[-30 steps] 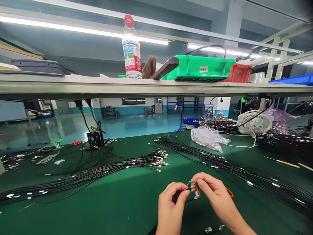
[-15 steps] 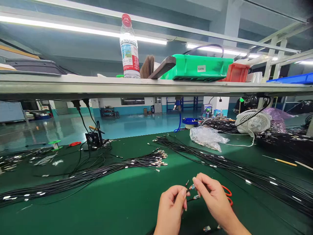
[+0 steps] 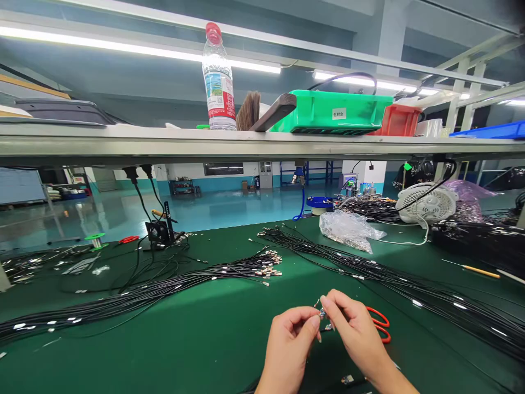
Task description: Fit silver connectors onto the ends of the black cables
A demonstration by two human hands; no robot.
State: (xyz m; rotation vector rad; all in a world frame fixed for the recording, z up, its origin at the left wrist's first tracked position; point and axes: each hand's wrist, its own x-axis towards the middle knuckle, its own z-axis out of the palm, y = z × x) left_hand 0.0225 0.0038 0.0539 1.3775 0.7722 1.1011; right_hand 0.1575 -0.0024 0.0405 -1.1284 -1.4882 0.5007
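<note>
Over the green mat, my left hand (image 3: 289,339) and my right hand (image 3: 355,331) meet fingertip to fingertip. Between them is a small metal cable connector (image 3: 322,313), pinched from both sides; its black cable is mostly hidden behind my left fingers. Another connector end (image 3: 328,328) shows just below, between the hands. Red loop handles (image 3: 385,324), which look like scissors, lie beside my right hand, partly covered by it. Nearer the bottom edge rests one more connector (image 3: 348,379) on a black cable.
Bundles of black cables lie left (image 3: 197,276) and right (image 3: 369,268) on the green mat (image 3: 164,350). Behind are a plastic bag (image 3: 348,230), a white fan (image 3: 426,203) and a black stand (image 3: 159,230). A shelf (image 3: 262,143) crosses above, bearing a bottle (image 3: 219,87) and green bin (image 3: 340,112).
My left fingertips have moved slightly right and closer to my right fingertips, covering more of the connector and cable. The view has shifted a little.
</note>
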